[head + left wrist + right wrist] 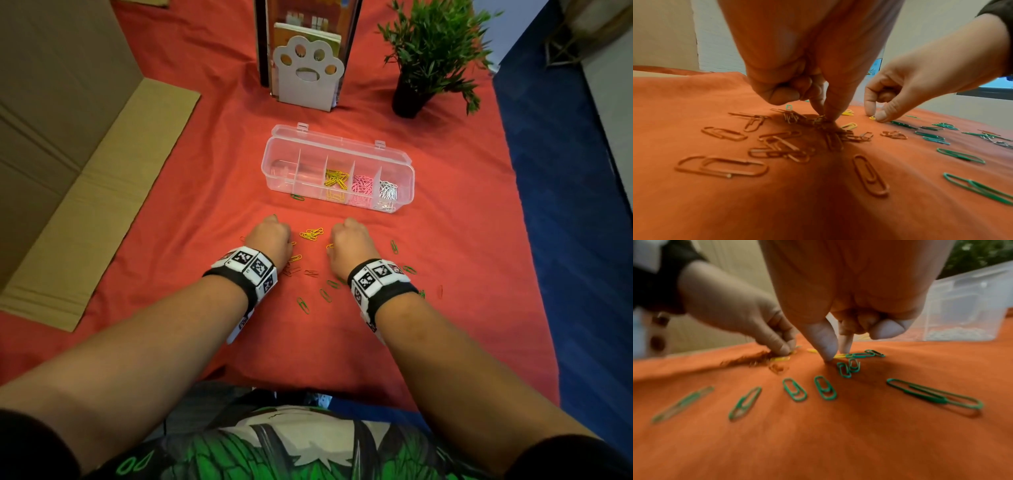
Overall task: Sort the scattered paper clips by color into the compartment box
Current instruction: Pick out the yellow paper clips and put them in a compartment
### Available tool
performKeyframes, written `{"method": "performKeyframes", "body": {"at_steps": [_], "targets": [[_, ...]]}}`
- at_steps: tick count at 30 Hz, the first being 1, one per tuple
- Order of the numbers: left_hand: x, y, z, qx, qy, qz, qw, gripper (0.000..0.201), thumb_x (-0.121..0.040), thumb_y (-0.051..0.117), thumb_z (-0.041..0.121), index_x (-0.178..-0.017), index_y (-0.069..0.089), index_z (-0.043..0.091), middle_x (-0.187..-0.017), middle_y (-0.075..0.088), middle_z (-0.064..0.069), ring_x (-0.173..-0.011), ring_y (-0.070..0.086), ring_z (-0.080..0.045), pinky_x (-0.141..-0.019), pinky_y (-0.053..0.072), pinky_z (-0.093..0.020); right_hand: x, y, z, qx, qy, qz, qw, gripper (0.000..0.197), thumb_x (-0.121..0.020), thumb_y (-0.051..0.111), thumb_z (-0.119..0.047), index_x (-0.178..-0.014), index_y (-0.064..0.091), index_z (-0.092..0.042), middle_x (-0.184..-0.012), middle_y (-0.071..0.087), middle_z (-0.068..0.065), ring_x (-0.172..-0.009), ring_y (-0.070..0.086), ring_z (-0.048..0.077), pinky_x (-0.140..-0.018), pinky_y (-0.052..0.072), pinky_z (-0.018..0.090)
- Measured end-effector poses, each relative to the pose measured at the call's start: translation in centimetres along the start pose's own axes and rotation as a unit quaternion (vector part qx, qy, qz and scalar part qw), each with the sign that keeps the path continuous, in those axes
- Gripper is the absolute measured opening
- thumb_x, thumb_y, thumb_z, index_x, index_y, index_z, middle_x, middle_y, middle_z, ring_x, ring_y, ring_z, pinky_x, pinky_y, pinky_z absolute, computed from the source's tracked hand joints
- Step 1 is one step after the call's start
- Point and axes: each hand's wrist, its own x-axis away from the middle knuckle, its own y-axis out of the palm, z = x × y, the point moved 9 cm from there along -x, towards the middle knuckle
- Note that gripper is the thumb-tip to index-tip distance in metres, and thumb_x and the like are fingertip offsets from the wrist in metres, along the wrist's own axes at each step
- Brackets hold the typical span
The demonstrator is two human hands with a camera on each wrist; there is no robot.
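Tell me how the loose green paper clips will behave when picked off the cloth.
The green paper clips lie flat on the soft cloth, so they probably need pinching by an edge. Being thin wire, they likely feel light and stiff, and may snag each other.

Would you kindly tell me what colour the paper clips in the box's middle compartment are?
Yellow. The paper clips in the middle compartment of the compartment box show best in the head view.

Both hands, left hand (269,240) and right hand (349,241), rest knuckles-up beside yellow clips (311,234) before the compartment box (337,168).
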Motion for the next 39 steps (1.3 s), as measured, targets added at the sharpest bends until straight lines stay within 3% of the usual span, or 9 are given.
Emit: {"method": "performKeyframes", "body": {"at_steps": [6,11,13,15,20,30,34,37,39], "targets": [[0.0,-1.0,-1.0,0.174,-0.078,-0.022,0.981,0.023,-0.090,0.045,0.017,-0.091,0.061,0.001,-0.103,0.061,-0.023,-0.097,0.057,-0.035,-0.077,0.043,-0.034,-0.1,0.2,-0.1,0.023,-0.003,-0.016,1.000,0.029,-0.084,0.043,-0.004,-0.111,0.051,-0.001,-0.117,0.047,0.017,-0.111,0.047,0.037,-0.092,0.043,0.043],[1.6,0.8,-1.6,0.597,-0.227,-0.117,0.760,0.027,-0.080,0.030,0.006,-0.060,0.046,0.012,-0.048,0.052,-0.003,-0.037,0.042,-0.012,-0.041,0.031,-0.014,0.1,0.4,0.3,0.018,0.003,-0.016,1.000,0.027,-0.086,0.052,-0.012,-0.112,0.050,-0.004,-0.117,0.046,0.015,-0.113,0.044,0.034,-0.093,0.043,0.042],[1.8,1.0,-1.4,0.625,-0.233,-0.127,0.734,0.027,-0.080,0.030,0.008,-0.060,0.049,0.011,-0.043,0.052,0.001,-0.040,0.043,-0.012,-0.044,0.036,-0.016,0.5,0.5,-0.5,0.024,-0.015,-0.011,1.000,0.027,-0.085,0.050,-0.007,-0.112,0.048,-0.004,-0.117,0.046,0.016,-0.113,0.045,0.035,-0.092,0.043,0.043],[1.5,1.0,-1.6,0.586,-0.230,-0.118,0.768,0.026,-0.083,0.039,0.014,-0.059,0.049,0.015,-0.046,0.048,0.003,-0.041,0.040,-0.011,-0.044,0.035,-0.016,0.8,0.7,-1.4,0.026,-0.030,-0.010,0.999,0.029,-0.082,0.045,0.000,-0.111,0.046,-0.004,-0.116,0.048,0.017,-0.111,0.046,0.036,-0.090,0.044,0.044],[0.3,-0.2,-0.5,0.159,-0.045,-0.032,0.986,0.016,-0.075,0.069,0.031,-0.069,0.062,0.018,-0.079,0.070,-0.005,-0.079,0.064,-0.023,-0.075,0.050,-0.030,0.7,1.1,-1.8,0.013,-0.017,-0.042,0.999,0.034,-0.080,0.046,-0.003,-0.113,0.043,-0.002,-0.118,0.050,0.021,-0.113,0.048,0.039,-0.095,0.043,0.045],[0.8,1.3,1.2,-0.029,0.045,-0.063,0.997,0.023,-0.086,0.053,0.025,-0.091,0.066,0.007,-0.101,0.068,-0.017,-0.099,0.061,-0.034,-0.084,0.048,-0.037,-0.2,0.6,-0.8,-0.090,0.002,-0.019,0.996,0.019,-0.087,0.044,-0.006,-0.103,0.054,-0.006,-0.110,0.053,0.015,-0.104,0.051,0.032,-0.088,0.042,0.037],[0.6,-0.3,0.2,0.112,-0.027,-0.041,0.993,0.028,-0.090,0.048,0.023,-0.091,0.066,0.002,-0.093,0.068,-0.020,-0.092,0.062,-0.034,-0.078,0.046,-0.035,-1.4,0.4,0.6,-0.440,0.109,-0.048,0.890,0.022,-0.090,0.041,-0.003,-0.080,0.052,-0.021,-0.073,0.047,-0.005,-0.066,0.044,0.011,-0.062,0.039,0.022],[0.8,0.3,-1.1,0.424,-0.155,-0.094,0.887,0.025,-0.089,0.044,0.017,-0.068,0.054,0.007,-0.064,0.049,-0.010,-0.051,0.051,-0.023,-0.049,0.038,-0.027,-0.9,0.9,0.3,-0.671,0.164,-0.092,0.717,0.026,-0.090,0.037,0.002,-0.075,0.052,-0.013,-0.066,0.040,0.002,-0.056,0.040,0.012,-0.055,0.043,0.024],[1.4,0.8,-1.2,0.628,-0.218,-0.119,0.737,0.024,-0.083,0.038,0.014,-0.060,0.045,0.014,-0.055,0.042,-0.002,-0.038,0.038,-0.011,-0.040,0.028,-0.016,-1.0,0.9,0.2,-0.685,0.163,-0.096,0.703,0.022,-0.088,0.042,0.001,-0.074,0.052,-0.012,-0.066,0.042,0.002,-0.055,0.042,0.012,-0.051,0.044,0.022]]}}
